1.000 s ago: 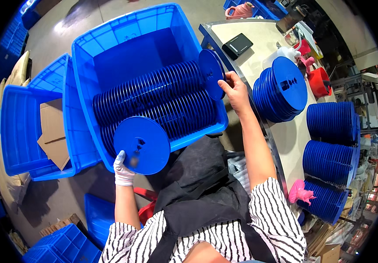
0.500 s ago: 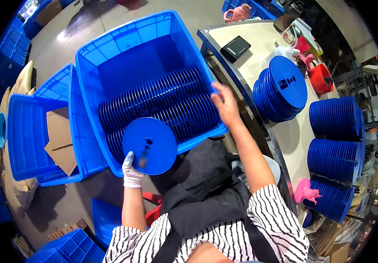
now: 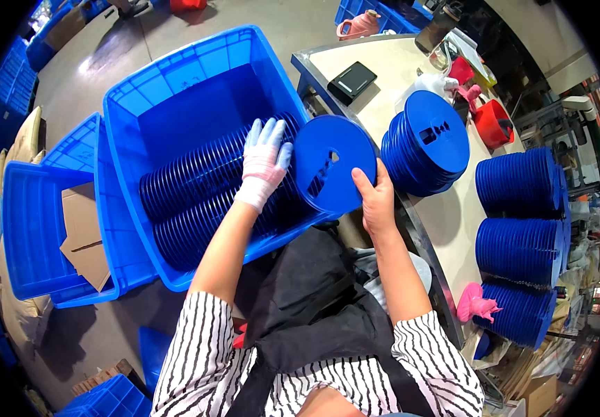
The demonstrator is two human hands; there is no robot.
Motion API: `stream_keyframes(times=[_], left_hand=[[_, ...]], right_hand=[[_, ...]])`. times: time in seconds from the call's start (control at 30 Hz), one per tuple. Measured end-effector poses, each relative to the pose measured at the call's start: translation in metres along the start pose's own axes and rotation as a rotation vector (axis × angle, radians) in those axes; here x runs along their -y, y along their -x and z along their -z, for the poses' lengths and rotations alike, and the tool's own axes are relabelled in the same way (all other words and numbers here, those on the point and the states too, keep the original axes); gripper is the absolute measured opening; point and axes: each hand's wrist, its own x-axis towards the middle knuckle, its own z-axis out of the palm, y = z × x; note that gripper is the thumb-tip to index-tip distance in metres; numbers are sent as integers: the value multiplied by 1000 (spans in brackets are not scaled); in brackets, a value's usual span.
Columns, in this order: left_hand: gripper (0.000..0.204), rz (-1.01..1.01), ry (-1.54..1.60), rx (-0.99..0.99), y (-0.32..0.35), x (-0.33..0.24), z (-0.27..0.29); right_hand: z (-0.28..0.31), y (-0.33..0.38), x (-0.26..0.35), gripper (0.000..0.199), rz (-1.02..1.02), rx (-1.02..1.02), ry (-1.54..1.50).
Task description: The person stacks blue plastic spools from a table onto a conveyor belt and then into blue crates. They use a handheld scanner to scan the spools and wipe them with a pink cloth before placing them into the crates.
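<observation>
Our bare right hand [image 3: 376, 198] grips the lower rim of a blue disc [image 3: 335, 172], fingers clamped on it; the disc stands on edge at the big blue crate's [image 3: 175, 76] right wall, flat face toward us, slots running diagonally. Our gloved left hand [image 3: 265, 161] lies flat, fingers spread, on the disc rows [image 3: 203, 187] lying lengthwise in the crate. The crate's far half is bare. To the right, a pale table [image 3: 446, 215] holds disc stacks [image 3: 519, 243].

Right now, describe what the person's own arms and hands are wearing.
The left hand wears a white knit glove with pale blue fingertips; the right hand is bare. Both forearms are uncovered, and short black-and-white striped sleeves end above the elbows.
</observation>
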Motion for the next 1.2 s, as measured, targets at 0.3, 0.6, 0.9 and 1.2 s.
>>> stream_keyframes(times=[0.3, 0.6, 0.9, 1.2], left_hand=[[61, -107, -442, 422, -7, 8, -24], [63, -110, -464, 423, -7, 7, -26], [67, -88, -371, 323, -4, 10, -27], [53, -8, -174, 237, -14, 11, 24]], right_hand=[[2, -52, -26, 19, 394, -72, 804], [-13, -88, -73, 34, 430, 21, 1085], [-8, -78, -111, 78, 691, 213, 1526], [-13, -86, -136, 76, 495, 238, 1608]])
